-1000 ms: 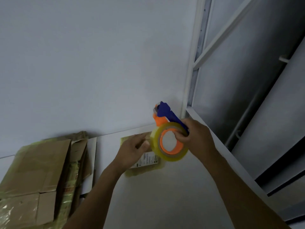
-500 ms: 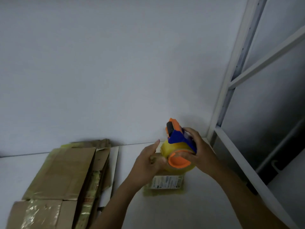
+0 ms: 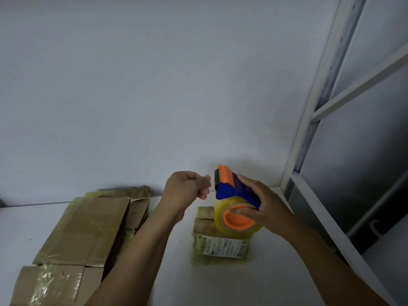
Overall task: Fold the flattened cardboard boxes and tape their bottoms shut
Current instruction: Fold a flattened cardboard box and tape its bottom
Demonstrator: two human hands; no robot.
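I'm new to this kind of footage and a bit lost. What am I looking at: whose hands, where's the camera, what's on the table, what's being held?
No machine here: a person works with bare hands, and the view comes from a camera on their head, looking forward and down. The right hand grips a tape dispenser. The left hand is curled at its mouth; whether it pinches anything cannot be seen. On the white table lie cardboard boxes at the left and a small taped box with a label, below the dispenser. A metal rack stands at the right.
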